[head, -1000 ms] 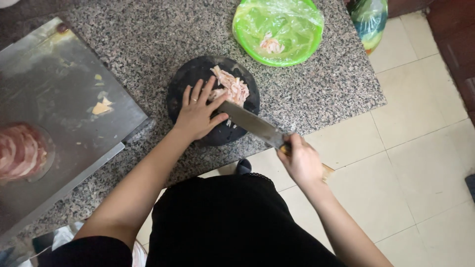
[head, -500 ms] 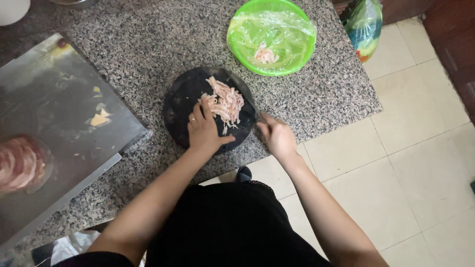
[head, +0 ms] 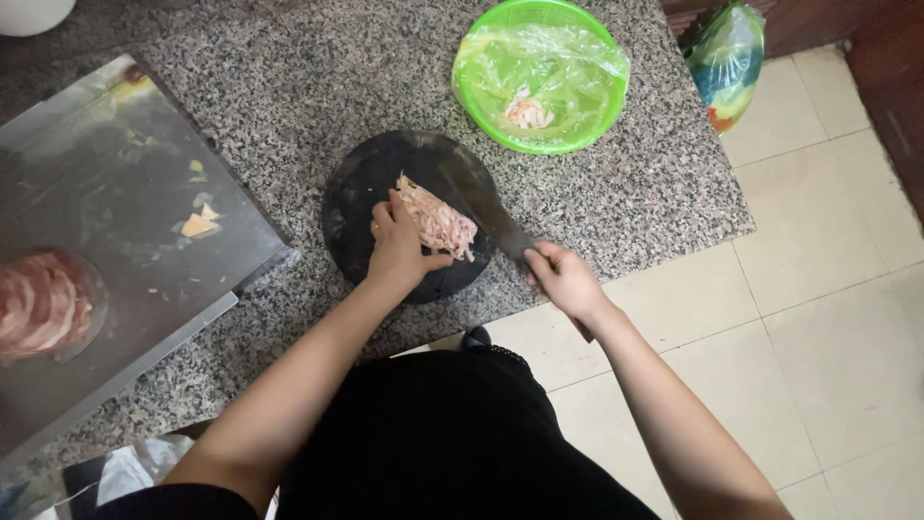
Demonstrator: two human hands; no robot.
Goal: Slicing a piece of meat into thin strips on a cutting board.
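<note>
A round black cutting board [head: 356,207] lies on the speckled granite counter [head: 289,87]. A pile of pale pink sliced meat [head: 441,221] rests on its middle. My left hand [head: 397,246] presses against the left side of the meat pile. My right hand [head: 563,279] grips the handle of a cleaver [head: 481,202], whose broad dark blade lies flat along the right side of the meat.
A green basket [head: 577,135] lined with clear plastic holds a bit of meat at the back right. A steel tray [head: 115,173] with scraps sits at left, a bowl of sliced meat [head: 38,308] on it. A colourful bag [head: 727,63] hangs beyond the counter corner. Tiled floor lies right.
The cleaver, held off the board's front edge a second ago, now lies against the right of the meat. My left hand has shifted from flat on the board to the pile's left side.
</note>
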